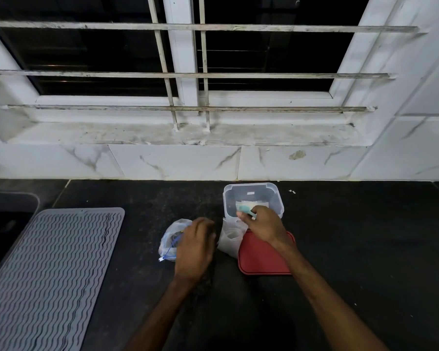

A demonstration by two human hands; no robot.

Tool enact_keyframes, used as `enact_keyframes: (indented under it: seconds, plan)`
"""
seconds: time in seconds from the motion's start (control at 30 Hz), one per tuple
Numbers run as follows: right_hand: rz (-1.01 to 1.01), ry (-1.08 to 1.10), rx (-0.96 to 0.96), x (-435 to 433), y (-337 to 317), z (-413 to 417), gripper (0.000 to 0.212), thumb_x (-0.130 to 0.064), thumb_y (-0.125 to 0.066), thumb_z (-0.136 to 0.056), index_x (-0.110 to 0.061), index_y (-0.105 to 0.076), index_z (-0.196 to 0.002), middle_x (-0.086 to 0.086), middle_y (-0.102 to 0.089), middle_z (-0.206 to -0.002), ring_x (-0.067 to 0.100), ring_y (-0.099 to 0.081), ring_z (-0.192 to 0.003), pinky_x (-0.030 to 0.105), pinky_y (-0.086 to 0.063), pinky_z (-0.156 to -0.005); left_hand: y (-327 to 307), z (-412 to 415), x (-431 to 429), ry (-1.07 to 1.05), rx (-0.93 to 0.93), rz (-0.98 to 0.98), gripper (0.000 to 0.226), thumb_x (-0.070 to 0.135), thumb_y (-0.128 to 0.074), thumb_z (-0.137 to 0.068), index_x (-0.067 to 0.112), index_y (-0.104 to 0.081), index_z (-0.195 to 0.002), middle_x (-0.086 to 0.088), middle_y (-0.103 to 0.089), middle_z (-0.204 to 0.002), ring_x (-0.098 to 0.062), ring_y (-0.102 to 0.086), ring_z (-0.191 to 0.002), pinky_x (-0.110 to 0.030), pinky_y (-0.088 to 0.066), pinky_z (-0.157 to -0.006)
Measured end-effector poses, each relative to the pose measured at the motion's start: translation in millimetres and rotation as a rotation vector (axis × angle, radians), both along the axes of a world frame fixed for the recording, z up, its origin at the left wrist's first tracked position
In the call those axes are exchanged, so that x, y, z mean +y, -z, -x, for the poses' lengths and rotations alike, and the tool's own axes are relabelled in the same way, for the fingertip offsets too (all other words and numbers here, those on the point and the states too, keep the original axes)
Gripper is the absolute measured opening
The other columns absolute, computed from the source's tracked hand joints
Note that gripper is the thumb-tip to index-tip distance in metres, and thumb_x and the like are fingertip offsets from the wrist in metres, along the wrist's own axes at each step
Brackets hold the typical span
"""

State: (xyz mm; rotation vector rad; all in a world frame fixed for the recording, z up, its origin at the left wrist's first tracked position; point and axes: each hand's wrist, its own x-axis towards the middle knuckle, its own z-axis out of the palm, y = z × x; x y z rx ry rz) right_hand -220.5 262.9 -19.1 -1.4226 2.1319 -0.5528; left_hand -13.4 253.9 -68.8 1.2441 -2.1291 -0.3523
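Black speckled tabletop [352,244] below a barred window [183,74], with white marble-veined tiles [178,162] in between. Far left, flat on the tabletop, a grey ribbed mat [51,269].

Near the wall, right of centre, a clear plastic box [277,196], open at the top, with pale paper sachets [257,204] lying inside. Just in front of it, a red lid [261,260] flat on the tabletop, partly under the right forearm. Between the lid and the left hand, a translucent white bag [230,240], slumped, touching the lid's left edge and the near wall of the box.

Right hand [262,224] over the near rim of the box, thumb and fingertips pinched on a small teal packet [244,209], held at the box's near edge above the sachets.

Left hand [195,247] palm down, knuckles up, fingers bent towards a crumpled clear bag [168,240] with blue and yellow bits inside. Fingertips at the bag's right side, seemingly touching it; blurred there, so no telling whether gripping or only resting against it. Clear bag on the tabletop, well left of the box.
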Motion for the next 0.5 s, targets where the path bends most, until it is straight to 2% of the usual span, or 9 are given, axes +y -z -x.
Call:
enact_keyframes:
  seconds: [0.03, 0.1, 0.17, 0.23, 0.3, 0.37, 0.5]
  plan:
    - [-0.002, -0.021, -0.02, 0.0, -5.2, -3.4, 0.048, -0.049, -0.045, -0.097, -0.01, -0.063, -0.076, 0.002, -0.066, -0.076, 0.021, -0.061, -0.077, 0.034, -0.045, -0.069, 0.7, -8.7, 0.6, -0.136, 0.055, 0.016, 0.026, 0.026, -0.066, -0.088, 0.02, -0.059, -0.112, 0.002, -0.056, -0.121, -0.016, -0.054, -0.11, -0.032, -0.045, -0.092]
    - [-0.031, -0.119, -0.06, -1.7, -11.8, -16.7, 0.04, -0.032, -0.042, -0.101, -0.005, -0.069, -0.091, 0.008, -0.071, -0.095, 0.026, -0.064, -0.09, 0.038, -0.05, -0.081, 5.3, -26.6, -2.1, -0.394, 0.061, -0.065, 0.048, 0.034, -0.074, -0.08, 0.017, -0.055, -0.12, -0.004, -0.049, -0.133, -0.022, -0.046, -0.12, -0.039, -0.042, -0.095]
    - [-0.064, -0.233, -0.079, -1.8, -13.7, -39.1, 0.027, -0.018, -0.048, -0.097, -0.004, -0.071, -0.098, 0.011, -0.071, -0.099, 0.026, -0.065, -0.091, 0.036, -0.051, -0.081, 16.1, -39.8, -9.2, -0.555, -0.01, -0.276, 0.077, 0.045, -0.079, -0.072, 0.013, -0.044, -0.133, -0.013, -0.035, -0.146, -0.032, -0.035, -0.132, -0.05, -0.04, -0.097]
    - [-0.074, -0.299, -0.063, -4.1, -7.9, -65.4, 0.019, -0.013, -0.056, -0.092, -0.008, -0.073, -0.097, 0.01, -0.072, -0.096, 0.023, -0.066, -0.089, 0.032, -0.05, -0.078, 23.6, -49.3, -17.3, -0.609, -0.103, -0.49, 0.092, 0.056, -0.078, -0.067, 0.011, -0.037, -0.137, -0.017, -0.025, -0.151, -0.036, -0.027, -0.136, -0.054, -0.038, -0.1]
    - [-0.102, -0.35, 0.048, -7.4, -1.1, -91.9, 0.017, -0.014, -0.061, -0.089, -0.011, -0.073, -0.1, 0.009, -0.072, -0.098, 0.023, -0.067, -0.092, 0.033, -0.052, -0.081, 26.4, -55.2, -24.7, -0.618, -0.203, -0.601, 0.088, 0.062, -0.073, -0.07, 0.011, -0.042, -0.134, -0.018, -0.025, -0.15, -0.036, -0.028, -0.135, -0.052, -0.037, -0.102]
    - [-0.17, -0.408, 0.17, -12.2, 4.8, -115.2, 0.021, -0.016, -0.061, -0.09, -0.01, -0.069, -0.109, 0.01, -0.07, -0.106, 0.025, -0.066, -0.098, 0.036, -0.053, -0.087, 27.4, -57.6, -31.7, -0.578, -0.253, -0.627, 0.069, 0.056, -0.068, -0.077, 0.011, -0.051, -0.126, -0.016, -0.038, -0.143, -0.034, -0.038, -0.129, -0.045, -0.04, -0.098]
    - [-0.41, -0.429, 0.309, -29.7, 13.3, -142.8, 0.036, -0.021, -0.054, -0.097, -0.006, -0.055, -0.13, 0.013, -0.059, -0.129, 0.026, -0.056, -0.119, 0.036, -0.044, -0.099, 20.0, -55.0, -42.5, -0.428, -0.053, -0.752, 0.033, 0.03, -0.062, -0.087, 0.011, -0.059, -0.113, -0.013, -0.064, -0.118, -0.029, -0.06, -0.109, -0.035, -0.047, -0.087]
